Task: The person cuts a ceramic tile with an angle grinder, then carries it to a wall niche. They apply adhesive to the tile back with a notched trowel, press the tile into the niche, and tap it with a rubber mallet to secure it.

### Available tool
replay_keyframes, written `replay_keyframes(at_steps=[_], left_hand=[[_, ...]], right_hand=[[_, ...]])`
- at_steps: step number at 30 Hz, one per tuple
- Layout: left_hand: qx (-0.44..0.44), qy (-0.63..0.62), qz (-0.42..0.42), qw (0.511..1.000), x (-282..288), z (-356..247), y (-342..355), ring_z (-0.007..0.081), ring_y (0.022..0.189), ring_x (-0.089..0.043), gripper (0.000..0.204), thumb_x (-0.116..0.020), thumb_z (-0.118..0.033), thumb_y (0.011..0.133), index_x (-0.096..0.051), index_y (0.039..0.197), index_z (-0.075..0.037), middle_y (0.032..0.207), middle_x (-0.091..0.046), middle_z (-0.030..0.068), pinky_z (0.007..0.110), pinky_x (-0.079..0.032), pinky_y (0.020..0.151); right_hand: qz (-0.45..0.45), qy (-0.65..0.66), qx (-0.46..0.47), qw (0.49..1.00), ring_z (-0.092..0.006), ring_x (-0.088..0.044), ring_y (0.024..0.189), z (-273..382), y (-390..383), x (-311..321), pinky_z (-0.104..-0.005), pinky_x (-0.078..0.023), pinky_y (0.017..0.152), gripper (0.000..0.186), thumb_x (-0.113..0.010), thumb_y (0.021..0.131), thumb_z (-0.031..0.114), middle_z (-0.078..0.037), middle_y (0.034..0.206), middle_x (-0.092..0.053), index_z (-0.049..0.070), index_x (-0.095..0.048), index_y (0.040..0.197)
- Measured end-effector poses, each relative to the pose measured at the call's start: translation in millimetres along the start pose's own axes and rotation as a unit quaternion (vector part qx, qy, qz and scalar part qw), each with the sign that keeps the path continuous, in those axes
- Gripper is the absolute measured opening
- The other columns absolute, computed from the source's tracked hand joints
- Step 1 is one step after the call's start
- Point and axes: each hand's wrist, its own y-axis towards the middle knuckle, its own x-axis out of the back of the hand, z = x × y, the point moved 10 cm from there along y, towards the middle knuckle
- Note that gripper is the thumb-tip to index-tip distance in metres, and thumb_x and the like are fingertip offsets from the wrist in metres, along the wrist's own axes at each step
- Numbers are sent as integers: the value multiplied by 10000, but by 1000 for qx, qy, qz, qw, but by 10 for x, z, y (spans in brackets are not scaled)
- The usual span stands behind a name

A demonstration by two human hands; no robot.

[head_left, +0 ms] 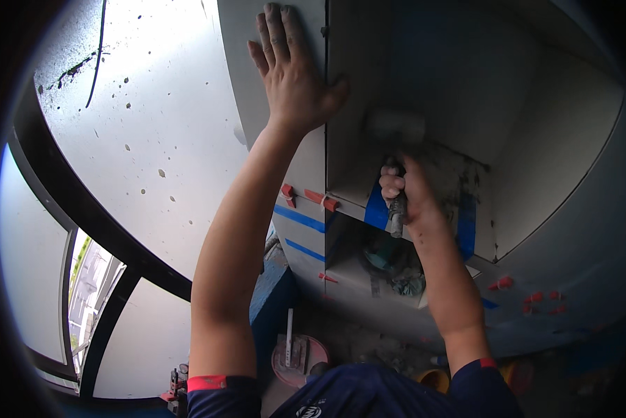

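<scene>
My left hand [288, 87] lies flat with fingers spread on the pale tile panel [285, 157], its thumb reaching over the edge of the recess. Inside that recess, my right hand [409, 188] is closed round the dark, dirty handle of a mallet [395, 127]. Its pale, blunt head points away from me, over the recess floor, and is dim and slightly blurred. I cannot tell whether the head touches a surface. Blue tape [377, 209] crosses the recess's front edge beside my right hand.
Red tile wedges [321, 200] stick out of the joints. A lower opening holds a dark green object [386, 254], partly hidden. Below stand a pink basin [306, 376] with a flat tool in it and a yellow bucket [435, 380]. A black-framed window [69, 279] is at the left.
</scene>
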Motion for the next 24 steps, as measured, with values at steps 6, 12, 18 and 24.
replay_keyframes(at_steps=[6, 12, 18, 24], left_hand=[[-13, -4, -7, 1000, 21, -34, 9, 457, 1546, -41, 1235, -767, -510, 728, -73, 1586, 45, 1630, -119, 323, 584, -28, 1225], [-9, -2, -4, 1000, 16, -32, -5, 453, 1547, -45, 1237, -770, -504, 725, -70, 1583, 48, 1630, -121, 322, 572, -24, 1229], [-7, 1, -2, 1000, -1, -15, 18, 457, 1544, -43, 1239, -762, -533, 745, -59, 1584, 48, 1629, -116, 326, 571, -26, 1232], [42, -23, 10, 999, -9, 3, 14, 455, 1549, -40, 1172, -713, -478, 746, -97, 1580, 67, 1641, -110, 318, 604, -27, 1218]], right_hand=[[-69, -57, 13, 996, -73, -416, 496, -28, -107, -37, -255, -377, 460, 265, -520, 1030, 319, -19, 714, -474, 90, -449, 918], [-48, -33, 16, 998, -74, -413, 482, -103, -209, -73, -258, -367, 443, 253, -519, 1033, 323, -22, 709, -478, 96, -449, 945], [-46, -36, 20, 998, -82, -407, 476, -99, -191, -94, -279, -373, 443, 241, -512, 1033, 309, -21, 703, -476, 95, -448, 942], [-86, -24, 60, 994, -99, -405, 479, 14, -36, -153, -312, -380, 464, 321, -475, 1058, 404, -5, 685, -446, 104, -450, 947]])
